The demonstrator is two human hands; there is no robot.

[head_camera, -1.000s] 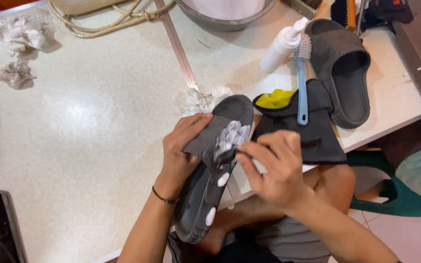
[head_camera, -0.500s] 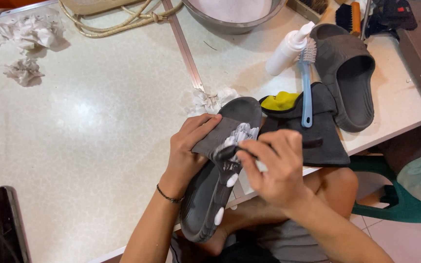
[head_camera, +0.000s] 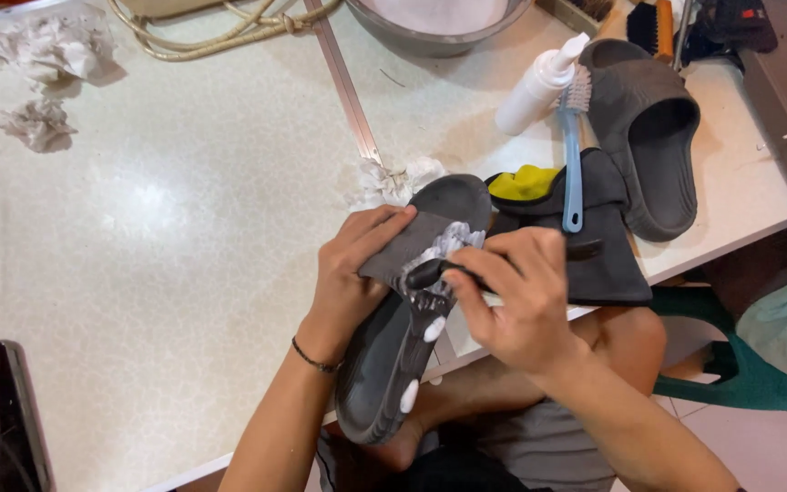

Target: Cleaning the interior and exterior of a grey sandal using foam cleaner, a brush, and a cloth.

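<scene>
While the left hand (head_camera: 348,273) still clamps the slide (head_camera: 393,355), the right hand's (head_camera: 512,301) grip keeps the brush (head_camera: 425,273) scrubbing.

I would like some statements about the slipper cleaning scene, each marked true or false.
1. The left hand holds a grey slipper. True.
2. The right hand is empty. False: it holds a dark brush against the foamy slipper.
3. A blue toothbrush lies on the table. True.
4. The second slipper lies on the floor. False: it rests on the table.
5. A white bottle stands upright. False: it lies tilted.
</scene>
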